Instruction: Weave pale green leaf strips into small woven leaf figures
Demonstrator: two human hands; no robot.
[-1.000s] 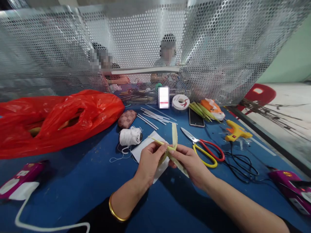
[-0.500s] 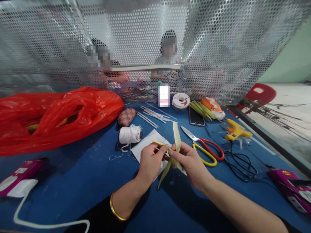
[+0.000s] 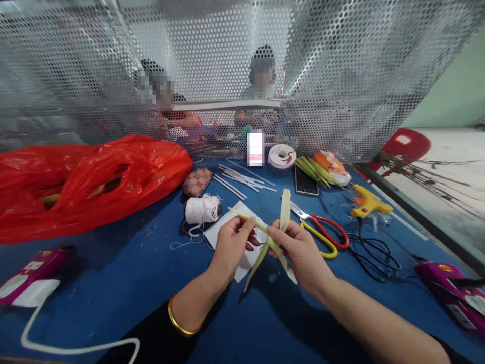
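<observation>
Left hand and right hand each pinch crossed pale green leaf strips above the blue table, near the white paper sheet, left of the scissors.

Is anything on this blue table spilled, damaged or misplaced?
Nothing spilled or broken. Loose thread trails from the thread spool, and the black cord lies in tangled loops by the scissors. The left hand and right hand grip leaf strips.

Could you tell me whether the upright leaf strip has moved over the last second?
Yes. The leaf strip in the right hand has shifted right, toward the scissors, and now overlaps the blade tip it stood left of before.
</observation>
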